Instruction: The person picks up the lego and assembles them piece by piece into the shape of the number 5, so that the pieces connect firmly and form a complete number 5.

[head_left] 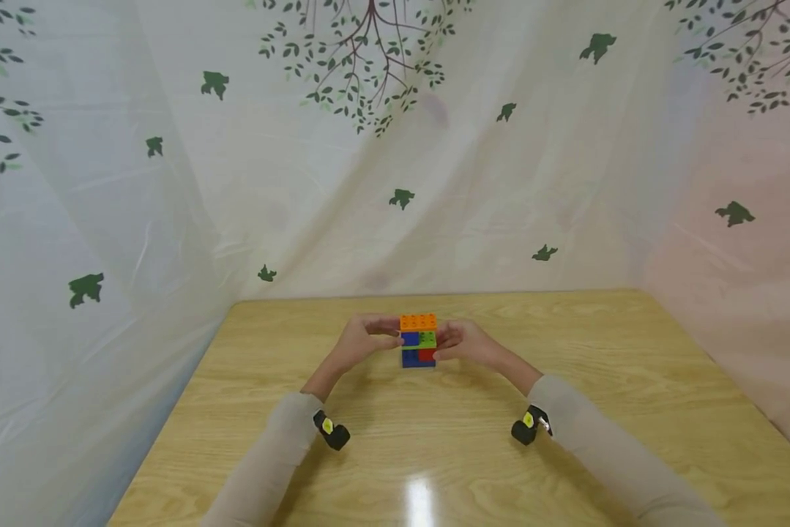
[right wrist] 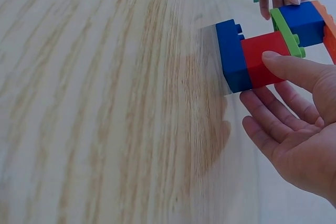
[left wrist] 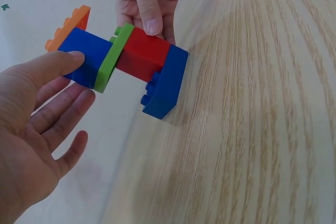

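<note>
A small stack of toy building bricks stands on the wooden table (head_left: 487, 454), between both hands. Its bottom is a blue brick (left wrist: 169, 85), with a red brick (right wrist: 257, 56) on the right half. Over the red one lies a thin green brick (left wrist: 114, 59), bearing an upper blue brick (left wrist: 90, 51) on its left. An orange brick (head_left: 418, 321) with a row of studs tops the stack. My left hand (head_left: 366, 341) pinches the upper blue brick, thumb on its near face. With the thumb against the red brick, my right hand (head_left: 468, 342) grips it from the right.
A pale cloth backdrop (head_left: 474, 241) printed with leaves and birds hangs behind the table and along its sides. Each wrist wears a small black camera, one at the left cuff (head_left: 332, 430) and one at the right cuff (head_left: 530, 424).
</note>
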{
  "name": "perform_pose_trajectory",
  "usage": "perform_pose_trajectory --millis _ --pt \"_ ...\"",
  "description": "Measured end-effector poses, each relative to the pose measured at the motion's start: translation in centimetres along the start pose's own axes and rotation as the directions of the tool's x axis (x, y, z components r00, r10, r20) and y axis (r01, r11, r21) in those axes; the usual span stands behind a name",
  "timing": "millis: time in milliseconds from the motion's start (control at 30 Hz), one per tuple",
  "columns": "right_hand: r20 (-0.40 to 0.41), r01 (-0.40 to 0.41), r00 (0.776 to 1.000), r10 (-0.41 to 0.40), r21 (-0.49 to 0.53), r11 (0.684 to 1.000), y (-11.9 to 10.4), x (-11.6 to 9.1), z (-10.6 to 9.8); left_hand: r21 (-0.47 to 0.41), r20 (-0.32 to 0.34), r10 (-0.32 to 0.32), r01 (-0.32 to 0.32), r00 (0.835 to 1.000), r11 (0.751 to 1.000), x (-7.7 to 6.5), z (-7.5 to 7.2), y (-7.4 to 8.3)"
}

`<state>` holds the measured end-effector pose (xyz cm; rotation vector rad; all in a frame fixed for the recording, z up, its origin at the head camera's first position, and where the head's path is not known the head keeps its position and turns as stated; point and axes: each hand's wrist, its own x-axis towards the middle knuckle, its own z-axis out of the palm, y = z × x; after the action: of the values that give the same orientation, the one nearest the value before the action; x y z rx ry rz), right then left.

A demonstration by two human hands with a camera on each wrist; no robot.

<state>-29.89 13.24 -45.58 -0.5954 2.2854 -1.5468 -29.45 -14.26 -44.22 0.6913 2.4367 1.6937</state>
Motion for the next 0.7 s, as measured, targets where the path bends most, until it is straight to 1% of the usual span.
perform_pose_trajectory --millis 67,267,400,567,700 --pt "-0.003 0.0 1.0 -0.001 -0.008 1.0 0.1 -0.2 0.0 -0.008 -0.001 0.002 -0.002 1.0 1.0 0.0 0.2 -0.1" --pt "-0.017 -0.018 1.0 0.018 -0.022 1.0 0.4 -0.6 -0.2 -0.027 -0.008 -0.019 0.019 1.0 0.999 0.1 0.7 -0.2" --pt "-0.033 -0.002 0.999 0.001 -0.031 1.0 0.3 -0.7 -0.5 -0.025 -0.016 -0.013 0.012 1.0 1.0 0.3 0.9 0.2" --pt "-0.042 0.017 0.999 -0.018 -0.035 0.999 -0.6 -0.7 -1.0 -0.021 -0.03 -0.013 0.012 0.999 1.0 0.8 0.6 1.2" --pt "-0.04 0.022 0.999 -0.023 -0.024 0.999 -1.1 -0.5 -1.3 -0.01 -0.049 -0.007 0.006 0.999 1.0 1.3 0.3 1.4"
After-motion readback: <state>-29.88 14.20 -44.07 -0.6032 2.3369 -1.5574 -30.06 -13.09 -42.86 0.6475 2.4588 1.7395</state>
